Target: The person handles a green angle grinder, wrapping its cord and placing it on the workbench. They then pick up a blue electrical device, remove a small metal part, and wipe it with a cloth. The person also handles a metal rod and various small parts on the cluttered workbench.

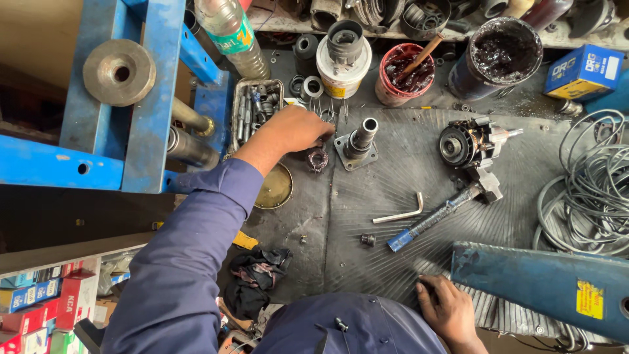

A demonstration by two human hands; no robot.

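Your left hand (298,128) is stretched far out over the bench, fingers curled down and bunched together. It looks closed on something small under the fingertips, but I can't tell what; the knuckles hide it.

Key relation: the small dark toothed ring (318,158) sits just below that hand on your side, near touching the heel of the palm. The flanged shaft piece (357,144) stands upright just to the right of the fingertips, close but apart, its long axis pointing up at the camera, square base flat on the rubber mat (380,216). Just left of the hand is the metal tray of bolts (255,108). The brass disc (275,187) lies further back along your forearm, on its near side.

Your right hand (445,308) is down at the near edge of the mat, palm down, fingers lightly spread and resting, holding nothing. The blue-handled hammer (439,213) lies up and slightly left of it, handle slanting from lower left to upper right, grip end toward you. The bent hex key (401,215) is just beside that grip end.

So the left hand is the one on the ring and shaft; the right is well apart from both and nearer the hammer.
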